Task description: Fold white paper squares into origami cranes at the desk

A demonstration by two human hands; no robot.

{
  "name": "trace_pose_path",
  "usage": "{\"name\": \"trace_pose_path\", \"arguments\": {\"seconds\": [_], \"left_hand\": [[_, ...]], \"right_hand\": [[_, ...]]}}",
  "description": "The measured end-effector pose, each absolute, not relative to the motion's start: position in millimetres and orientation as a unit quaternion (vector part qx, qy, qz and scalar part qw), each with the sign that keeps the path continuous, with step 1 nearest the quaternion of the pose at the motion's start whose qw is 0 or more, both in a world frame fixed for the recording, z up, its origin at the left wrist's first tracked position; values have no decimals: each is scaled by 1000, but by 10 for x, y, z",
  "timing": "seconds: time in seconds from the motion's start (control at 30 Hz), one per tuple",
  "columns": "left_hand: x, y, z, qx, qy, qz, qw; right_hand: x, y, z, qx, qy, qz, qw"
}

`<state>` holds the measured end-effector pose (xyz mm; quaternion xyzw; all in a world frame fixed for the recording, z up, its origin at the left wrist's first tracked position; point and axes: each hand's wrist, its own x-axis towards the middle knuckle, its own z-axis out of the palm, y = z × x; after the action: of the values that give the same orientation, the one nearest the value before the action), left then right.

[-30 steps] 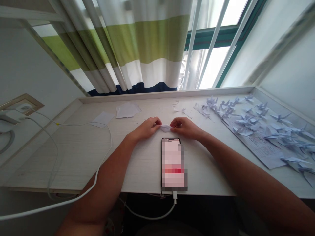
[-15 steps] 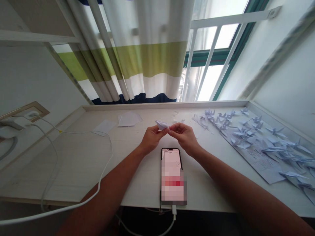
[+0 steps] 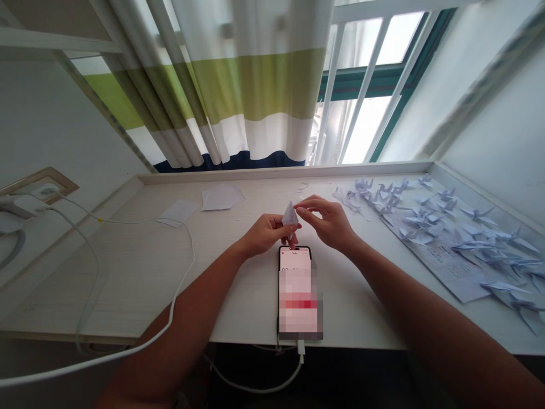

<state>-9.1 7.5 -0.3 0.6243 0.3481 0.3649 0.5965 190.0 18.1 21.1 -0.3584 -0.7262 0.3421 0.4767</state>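
Note:
A small folded piece of pale paper [image 3: 290,216] stands point-up above the desk, just beyond the phone. My left hand [image 3: 266,233] is closed on its lower part. My right hand [image 3: 330,222] has its thumb and forefinger pinching at the paper's top, the other fingers curled loosely. Both hands hover a little over the white desk [image 3: 136,267].
A phone [image 3: 300,292] lies face up near the desk's front edge with a white cable [image 3: 179,284] running left to a wall socket. Several folded paper cranes [image 3: 430,224] lie at the right on a printed sheet. Loose paper sheets [image 3: 221,196] sit at the back. Curtain and window behind.
The folded paper was lifted off the desk and turned from lying flat to standing point-up. Both hands rose with it and came back slightly toward the phone.

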Motion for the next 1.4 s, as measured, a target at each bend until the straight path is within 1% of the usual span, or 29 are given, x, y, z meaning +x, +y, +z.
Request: {"name": "trace_pose_path", "arguments": {"seconds": [0.17, 0.3, 0.47, 0.83, 0.97, 1.13, 1.2, 1.4], "left_hand": [[-90, 51, 12, 641, 334, 329, 608], [-85, 46, -2, 629, 330, 310, 632], [-88, 48, -39, 638, 322, 302, 631], [-131, 76, -1, 634, 341, 270, 640], [-140, 83, -23, 629, 351, 303, 624], [-129, 62, -17, 634, 339, 313, 621], [-120, 57, -10, 635, 342, 323, 613], [-113, 73, -26, 636, 376, 351, 576]], "right_hand": [[1930, 228, 185, -357, -701, 417, 456], [1945, 235, 200, -356, -708, 411, 451], [1945, 226, 214, -366, -719, 413, 422], [1950, 183, 230, -392, -751, 333, 413], [1967, 191, 249, -376, -758, 334, 415], [2020, 206, 248, -355, -789, 331, 376], [2024, 204, 245, -352, -792, 330, 374], [1966, 191, 198, -412, -784, 286, 366]]}}
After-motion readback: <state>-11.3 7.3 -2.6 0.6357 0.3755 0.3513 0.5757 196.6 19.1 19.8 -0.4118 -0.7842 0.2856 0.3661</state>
